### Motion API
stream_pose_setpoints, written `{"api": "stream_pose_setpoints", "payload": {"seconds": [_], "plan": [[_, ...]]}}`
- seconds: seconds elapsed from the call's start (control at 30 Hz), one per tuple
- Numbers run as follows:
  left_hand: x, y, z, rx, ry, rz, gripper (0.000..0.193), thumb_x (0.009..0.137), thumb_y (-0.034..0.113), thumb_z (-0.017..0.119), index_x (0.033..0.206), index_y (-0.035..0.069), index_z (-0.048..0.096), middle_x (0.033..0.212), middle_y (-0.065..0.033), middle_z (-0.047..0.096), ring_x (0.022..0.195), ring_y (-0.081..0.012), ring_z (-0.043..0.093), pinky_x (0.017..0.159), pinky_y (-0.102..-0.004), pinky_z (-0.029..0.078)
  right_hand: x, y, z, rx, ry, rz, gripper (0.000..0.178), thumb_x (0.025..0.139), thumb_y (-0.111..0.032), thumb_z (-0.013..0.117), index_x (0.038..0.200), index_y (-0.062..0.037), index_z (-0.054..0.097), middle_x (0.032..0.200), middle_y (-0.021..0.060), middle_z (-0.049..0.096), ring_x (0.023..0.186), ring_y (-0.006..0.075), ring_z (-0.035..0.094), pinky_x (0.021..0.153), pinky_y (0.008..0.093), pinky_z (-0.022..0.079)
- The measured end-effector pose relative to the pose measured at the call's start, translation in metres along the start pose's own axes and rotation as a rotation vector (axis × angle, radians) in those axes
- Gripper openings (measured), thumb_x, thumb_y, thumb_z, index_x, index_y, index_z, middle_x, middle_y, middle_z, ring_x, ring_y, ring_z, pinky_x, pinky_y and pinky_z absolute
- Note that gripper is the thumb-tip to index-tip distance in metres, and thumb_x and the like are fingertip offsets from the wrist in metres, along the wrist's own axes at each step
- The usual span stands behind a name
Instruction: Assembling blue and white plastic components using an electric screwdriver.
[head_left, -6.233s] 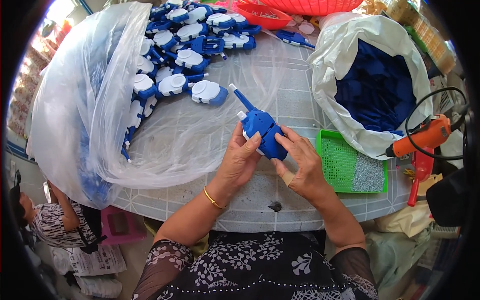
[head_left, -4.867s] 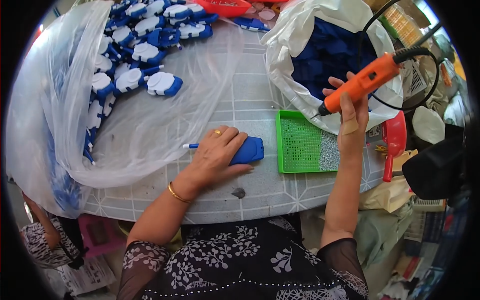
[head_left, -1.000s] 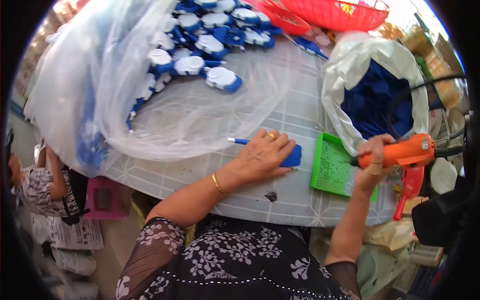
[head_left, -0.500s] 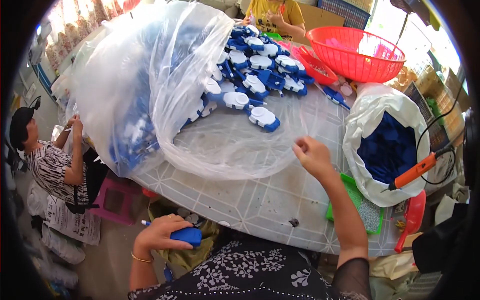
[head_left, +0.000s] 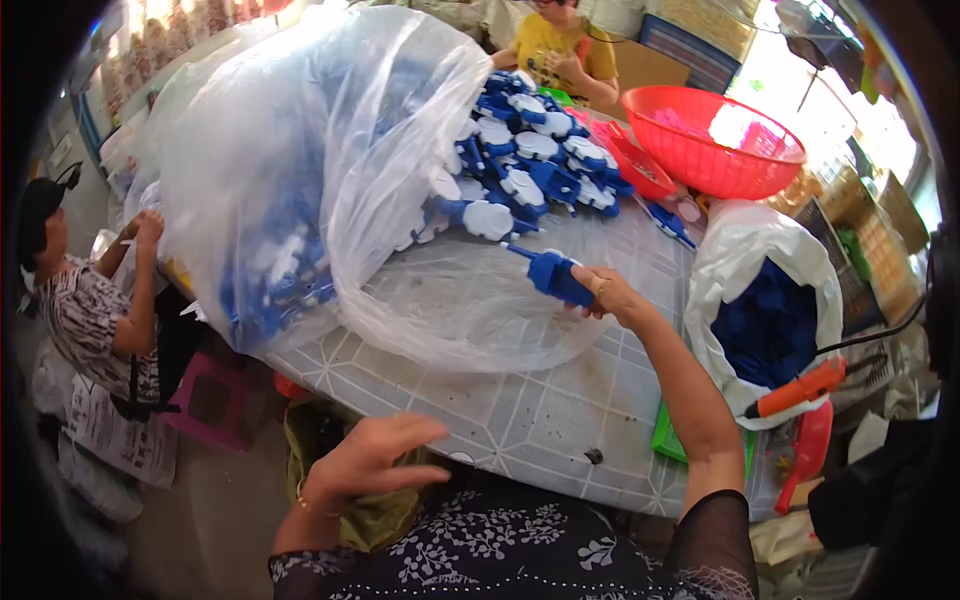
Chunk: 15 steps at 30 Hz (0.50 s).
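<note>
My right hand (head_left: 608, 294) grips a blue plastic part (head_left: 556, 278) with a narrow stem pointing up and left. It is held over the mouth of a large clear plastic bag (head_left: 400, 190). Blue-and-white plastic pieces (head_left: 535, 146) spill from that bag onto the table (head_left: 520, 420) in a heap. Low at the table's near edge, above my lap, my left hand (head_left: 380, 455) is open with thumb and fingers apart, and nothing shows in it.
At right stands a white sack (head_left: 835, 265) of dark blue parts, with an orange electric screwdriver (head_left: 800, 388) hanging before it. Nearby are a green tray (head_left: 668, 440), a red scoop (head_left: 806, 455) and a red basket (head_left: 690, 165). Co-workers sit at left (head_left: 95, 310) and far side (head_left: 540, 55).
My right hand, empty before, now holds a blue part. The blue piece has left my left hand, which has moved right and opened. The view has shifted slightly.
</note>
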<state>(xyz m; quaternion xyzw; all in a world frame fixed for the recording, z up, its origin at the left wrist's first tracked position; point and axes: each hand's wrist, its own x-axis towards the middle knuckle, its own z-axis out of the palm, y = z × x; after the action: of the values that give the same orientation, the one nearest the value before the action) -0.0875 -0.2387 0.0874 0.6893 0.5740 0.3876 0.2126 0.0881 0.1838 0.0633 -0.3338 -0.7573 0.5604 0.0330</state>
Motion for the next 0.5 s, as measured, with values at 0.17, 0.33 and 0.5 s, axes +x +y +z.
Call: {"api": "stream_pose_setpoints", "payload": {"seconds": [0.17, 0.33, 0.5], "plan": [[0.123, 0.011, 0.034, 0.535, 0.167, 0.229, 0.097, 0.074, 0.044, 0.084, 0.150, 0.001, 0.041, 0.151, -0.0230, 0.040, 0.141, -0.0398, 0.038, 0.115, -0.0549, 0.030, -0.095, -0.013, 0.015, 0.160, -0.348, 0.110, 0.059, 0.099, -0.060, 0.051, 0.117, -0.0054, 0.065, 0.094, 0.0120, 0.076, 0.059, 0.0113, 0.055, 0.055, 0.0253, 0.045], [0.183, 0.001, 0.090, 0.433, 0.037, 0.423, 0.087, 0.073, 0.037, 0.085, 0.141, 0.000, 0.046, 0.125, -0.0195, 0.058, 0.112, -0.0373, 0.060, 0.095, -0.0474, 0.046, -0.162, -0.007, 0.004, 0.050, -0.224, -0.024, 0.056, 0.101, -0.056, 0.050, 0.105, -0.0032, 0.068, 0.086, 0.0099, 0.073, 0.063, 0.0147, 0.061, 0.056, 0.0292, 0.047], [0.208, 0.011, 0.142, 0.321, -0.111, 0.384, 0.073, 0.070, 0.033, 0.085, 0.128, 0.003, 0.052, 0.111, -0.0179, 0.060, 0.097, -0.0387, 0.062, 0.081, -0.0467, 0.051, -0.165, 0.053, -0.072, -0.727, 0.910, -0.029, 0.027, 0.093, -0.025, 0.057, 0.106, -0.0049, 0.068, 0.107, 0.0189, 0.071, 0.095, 0.0388, 0.069, 0.080, 0.0488, 0.055]]}}
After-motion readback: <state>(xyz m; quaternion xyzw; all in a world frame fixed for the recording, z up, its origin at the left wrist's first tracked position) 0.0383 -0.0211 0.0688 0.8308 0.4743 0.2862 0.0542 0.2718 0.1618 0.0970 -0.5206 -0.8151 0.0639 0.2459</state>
